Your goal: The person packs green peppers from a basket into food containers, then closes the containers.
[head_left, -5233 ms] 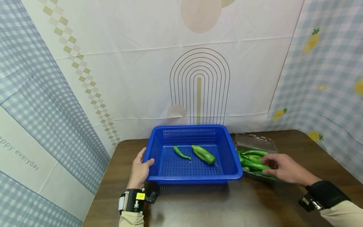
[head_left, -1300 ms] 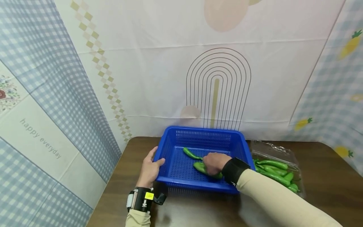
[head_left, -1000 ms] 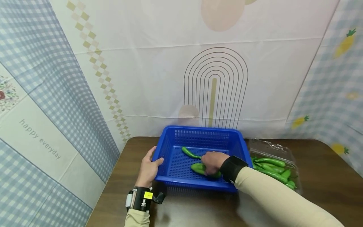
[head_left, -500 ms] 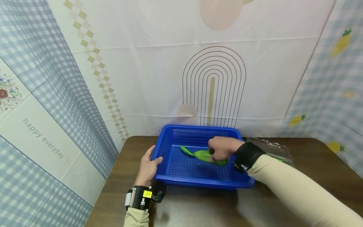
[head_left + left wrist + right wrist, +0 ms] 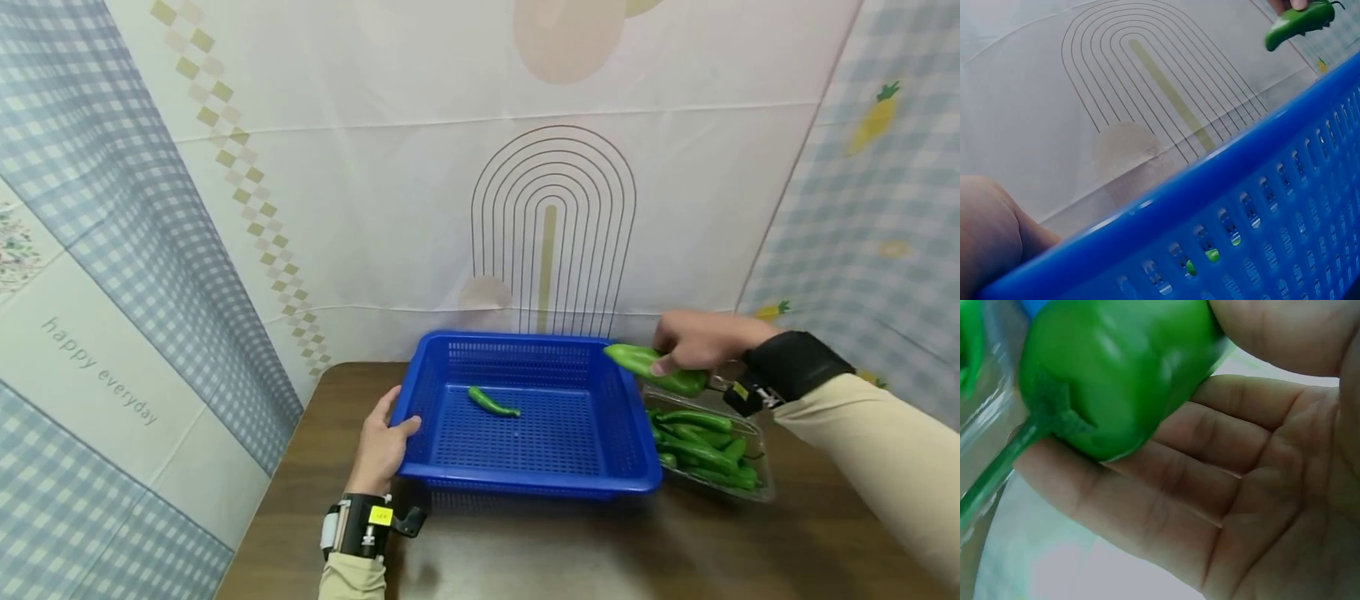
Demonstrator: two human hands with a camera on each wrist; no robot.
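Observation:
My right hand (image 5: 697, 340) holds a large green pepper (image 5: 636, 360) in the air, over the right rim of the blue basket and the back of the clear plastic box. In the right wrist view its thumb and fingers grip the smooth pepper (image 5: 1104, 369), the stem pointing away to the lower left. At the basket's left side, my left hand (image 5: 377, 450) grips the rim with the thumb over the top. Inside the blue basket (image 5: 525, 487) lies one thin green chili (image 5: 491, 402). Several long green peppers (image 5: 701, 450) fill the clear plastic box (image 5: 763, 487) to the right.
The brown wooden table (image 5: 510, 550) carries the basket and the box side by side. Close behind them hangs a pale patterned cloth (image 5: 375, 233), and a checked cloth (image 5: 135, 225) hangs on the left.
My right hand reached from the box into the basket, took hold of the large pepper, lifted it out and carried it right. The thin chili stays in the basket; my left hand keeps its grip.

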